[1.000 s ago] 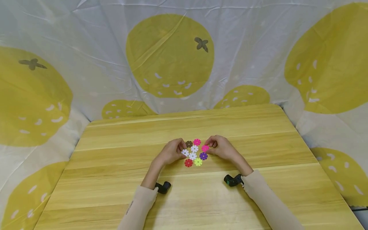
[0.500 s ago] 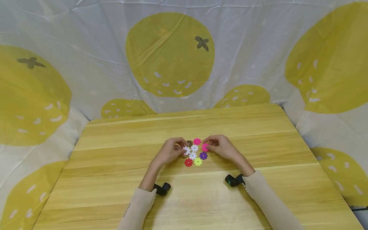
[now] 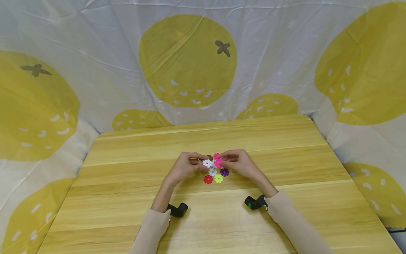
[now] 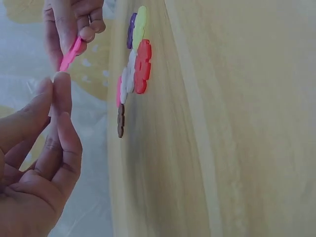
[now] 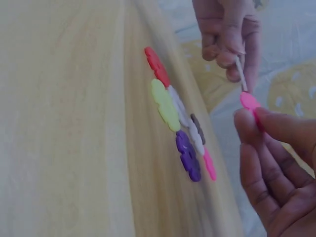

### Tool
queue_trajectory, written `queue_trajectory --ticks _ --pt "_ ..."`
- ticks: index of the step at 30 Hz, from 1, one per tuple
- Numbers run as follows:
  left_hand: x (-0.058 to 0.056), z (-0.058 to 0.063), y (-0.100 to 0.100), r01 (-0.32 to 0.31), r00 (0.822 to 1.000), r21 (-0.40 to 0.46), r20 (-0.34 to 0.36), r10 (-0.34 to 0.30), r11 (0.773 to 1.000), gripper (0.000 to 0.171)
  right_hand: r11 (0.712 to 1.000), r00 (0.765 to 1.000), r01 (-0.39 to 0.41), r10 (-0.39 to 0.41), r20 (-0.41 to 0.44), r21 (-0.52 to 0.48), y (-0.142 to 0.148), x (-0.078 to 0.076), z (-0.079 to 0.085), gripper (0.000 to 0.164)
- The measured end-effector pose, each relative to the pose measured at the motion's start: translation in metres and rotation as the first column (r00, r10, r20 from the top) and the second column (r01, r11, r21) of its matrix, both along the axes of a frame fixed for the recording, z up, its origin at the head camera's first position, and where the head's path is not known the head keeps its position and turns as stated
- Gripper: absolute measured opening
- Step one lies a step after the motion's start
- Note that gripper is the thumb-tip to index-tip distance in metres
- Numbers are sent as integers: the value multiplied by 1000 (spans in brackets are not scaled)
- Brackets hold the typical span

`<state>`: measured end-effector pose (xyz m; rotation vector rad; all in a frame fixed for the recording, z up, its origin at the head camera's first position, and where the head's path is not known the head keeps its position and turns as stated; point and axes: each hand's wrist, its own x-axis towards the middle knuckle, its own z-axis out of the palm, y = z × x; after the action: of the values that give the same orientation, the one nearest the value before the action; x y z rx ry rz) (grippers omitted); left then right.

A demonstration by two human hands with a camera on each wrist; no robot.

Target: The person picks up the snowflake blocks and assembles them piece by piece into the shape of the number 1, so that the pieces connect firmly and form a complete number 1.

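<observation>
Between thumb and fingertips my left hand [image 3: 185, 166] pinches a white snowflake disc [image 3: 207, 163], a flat notched plastic piece. My right hand [image 3: 240, 163] pinches a pink snowflake disc [image 3: 218, 162]. Both discs are held above the table, tilted. In the right wrist view, the white disc [image 5: 241, 74] and the pink disc [image 5: 249, 101] seem to meet edge to edge; I cannot tell whether their slots interlock. The left wrist view shows the pink disc [image 4: 70, 54] plainly, while fingers mostly hide the white one.
Below the hands, more discs lie flat on the wooden table [image 3: 127, 197]: red [image 3: 208, 179], yellow-green [image 3: 218, 178], purple [image 3: 224, 172], white [image 3: 213, 172], brown [image 3: 209, 157] and another pink [image 3: 216, 155]. A patterned cloth [image 3: 269, 70] hangs behind the table.
My left hand has lifted the white disc up and rightward. My right hand has brought the pink disc leftward, so the two discs are now close together.
</observation>
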<state>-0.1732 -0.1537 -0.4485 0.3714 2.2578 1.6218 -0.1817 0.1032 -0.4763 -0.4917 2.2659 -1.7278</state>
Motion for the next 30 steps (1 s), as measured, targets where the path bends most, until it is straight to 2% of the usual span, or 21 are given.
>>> queue_trajectory --ticks 5,11,18,24,30 --pt "0 2 -1 -43 998 66 45 40 997 29 997 1000 3 -3 -9 -75 -4 2 -1 24" --pt "0 1 -2 -64 994 140 94 51 988 28 989 1000 13 -15 -10 -150 -8 3 3 22" --pt "0 3 -4 -46 996 196 86 30 979 28 975 1000 26 -28 -4 -221 -13 7 6 19" --pt "2 4 -5 -51 997 217 71 37 975 28 969 998 39 -49 -34 -244 -17 11 8 19" --pt "3 5 -4 -70 995 257 85 49 964 29 957 994 65 -86 -62 -284 -18 15 11 20"
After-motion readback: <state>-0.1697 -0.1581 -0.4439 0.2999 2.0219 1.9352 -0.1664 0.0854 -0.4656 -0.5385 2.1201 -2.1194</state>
